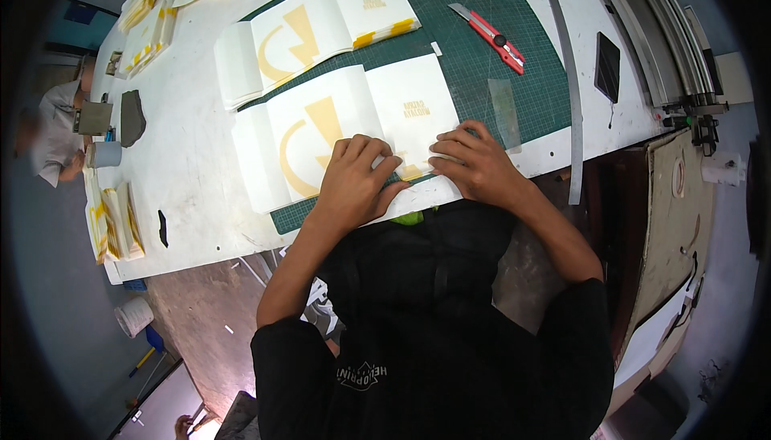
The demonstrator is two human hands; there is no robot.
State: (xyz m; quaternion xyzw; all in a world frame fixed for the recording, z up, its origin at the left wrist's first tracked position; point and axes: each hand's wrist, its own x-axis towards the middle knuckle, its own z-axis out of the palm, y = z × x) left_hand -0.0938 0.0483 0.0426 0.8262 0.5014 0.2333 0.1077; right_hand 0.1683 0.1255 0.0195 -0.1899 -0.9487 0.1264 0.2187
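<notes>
A white folded sheet [265,151] with a pale yellow print lies across the green cutting mat [534,99] in front of me. My left hand [357,179] rests on its near edge with the fingers curled and the thumb low at the edge. At the near right corner, my right hand [478,163] bends its fingers onto the same sheet; its thumb is hidden. Between the hands a yellow strip shows along the sheet's edge. Just beyond lies a stack of similar folded sheets [241,63] with yellow-marked edges. A red cutter knife [494,38] lies on the mat, blade out.
A long metal ruler [572,95] and a black phone [608,68] lie to the right, near a metal rail machine [666,30]. A clear strip [504,115] sits on the mat. Leftward are paper bundles [116,219], a dark grey piece [132,119] and another person [60,127].
</notes>
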